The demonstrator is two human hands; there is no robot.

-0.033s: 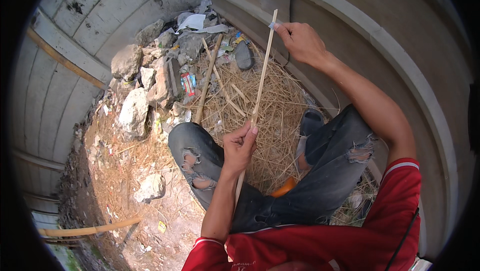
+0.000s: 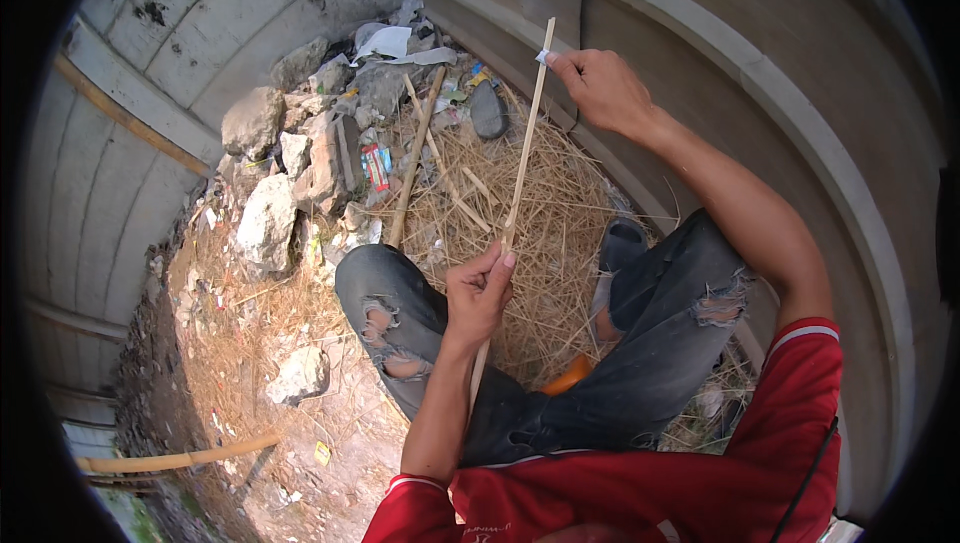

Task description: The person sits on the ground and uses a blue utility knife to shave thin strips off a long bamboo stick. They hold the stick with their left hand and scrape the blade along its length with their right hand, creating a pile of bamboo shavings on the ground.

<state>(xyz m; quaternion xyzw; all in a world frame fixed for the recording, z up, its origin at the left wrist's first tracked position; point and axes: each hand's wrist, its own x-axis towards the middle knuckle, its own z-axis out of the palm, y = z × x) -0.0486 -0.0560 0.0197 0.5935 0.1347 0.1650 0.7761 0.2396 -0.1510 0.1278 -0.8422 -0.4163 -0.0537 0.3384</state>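
A long thin bamboo strip (image 2: 527,153) runs slanting up from my lap to a tip above my right hand. My left hand (image 2: 480,293) is closed round its lower part, thumb along the strip, just over my left knee. Near the upper end, the fingers of my right hand (image 2: 607,88) are pinched on a small pale flat piece (image 2: 543,57) that sits against the strip. Whether that piece is a blade or a folded scrap, I cannot tell. The strip's lower end passes behind my left forearm.
Fine shavings (image 2: 545,203) cover the ground between my legs. Bamboo sticks (image 2: 418,158) lie beyond my left knee, near a dark oval stone (image 2: 489,111). Rocks (image 2: 268,223) and litter are heaped at the left. A sheet-metal wall (image 2: 690,63) stands close on the right. Something orange (image 2: 568,375) lies under my leg.
My right hand and the pale piece have shifted very slightly down along the strip, and the piece looks whiter. My left hand stays in place.
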